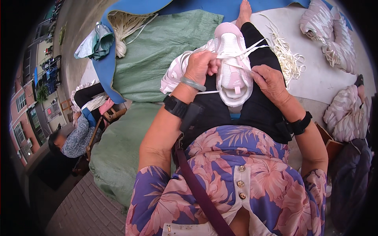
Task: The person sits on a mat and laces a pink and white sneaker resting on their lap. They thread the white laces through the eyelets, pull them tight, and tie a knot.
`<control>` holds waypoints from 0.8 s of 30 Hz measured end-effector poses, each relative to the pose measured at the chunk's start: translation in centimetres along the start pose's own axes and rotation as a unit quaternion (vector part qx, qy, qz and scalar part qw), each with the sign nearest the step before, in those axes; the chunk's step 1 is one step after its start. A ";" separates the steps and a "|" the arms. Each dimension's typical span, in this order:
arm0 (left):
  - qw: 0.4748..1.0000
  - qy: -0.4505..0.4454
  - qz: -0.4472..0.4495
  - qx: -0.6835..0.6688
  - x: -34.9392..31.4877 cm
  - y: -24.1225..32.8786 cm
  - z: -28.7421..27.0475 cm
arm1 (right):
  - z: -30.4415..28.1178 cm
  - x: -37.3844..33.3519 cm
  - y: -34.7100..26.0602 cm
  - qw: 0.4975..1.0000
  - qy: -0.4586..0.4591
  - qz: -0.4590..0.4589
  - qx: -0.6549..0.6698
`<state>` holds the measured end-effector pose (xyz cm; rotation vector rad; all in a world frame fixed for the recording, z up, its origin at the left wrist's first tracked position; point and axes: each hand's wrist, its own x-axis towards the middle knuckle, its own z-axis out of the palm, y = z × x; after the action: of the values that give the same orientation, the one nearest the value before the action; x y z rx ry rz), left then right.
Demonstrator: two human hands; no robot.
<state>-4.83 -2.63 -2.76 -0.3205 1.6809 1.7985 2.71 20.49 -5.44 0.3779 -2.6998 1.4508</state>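
A pink and white sneaker (230, 41) lies across my lap, toe pointing away from me and ankle opening towards me. White shoelace (241, 67) crosses its upper, and loose ends stick out to both sides. At the shoe's left edge my left hand (200, 67) is closed, its curled fingers gripping the lace over the tongue. My right hand (271, 83) pinches a stretch of lace between thumb and forefinger, just off the right edge. Under my left wrist, more pale pink and white shoe pieces (172, 79) are partly hidden.
Loose white laces (286, 55) lie to the right, and a lace bundle (125, 29) is at far left. Stacked shoe uppers (340, 47) sit at far right. Green sacks (157, 51) cover the left side. Another person (80, 133) sits farther left.
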 end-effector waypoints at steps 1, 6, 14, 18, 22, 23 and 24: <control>1.000 0.014 -0.020 -0.015 0.2 -0.1 -0.2 | -0.1 0.0 0.0 1.000 -0.005 -0.012 -0.017; 0.998 0.004 -0.043 0.056 1.0 0.0 0.1 | -2.4 -1.2 0.6 0.993 -0.001 -0.038 -0.111; 0.983 0.063 0.004 0.173 0.5 -1.1 1.2 | -6.9 -6.9 4.5 0.976 0.070 -0.029 -0.206; 0.963 0.136 0.108 0.205 1.1 -3.4 0.5 | -5.6 -4.9 2.2 0.997 0.037 -0.021 -0.064; 0.890 0.156 0.210 0.374 0.1 -2.9 0.7 | -4.3 -1.6 -0.4 0.987 -0.059 0.122 0.092; 0.890 0.155 0.191 0.384 -0.2 -2.5 1.1 | -3.5 -0.8 -0.9 0.989 -0.077 0.120 0.045; 0.890 0.155 0.173 0.393 -0.5 -2.3 1.3 | -2.5 0.0 -1.2 0.989 -0.096 0.116 -0.002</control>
<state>-2.77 -1.57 -4.08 0.0680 2.6631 1.1562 2.87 21.96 -3.03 0.2198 -2.9855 1.5370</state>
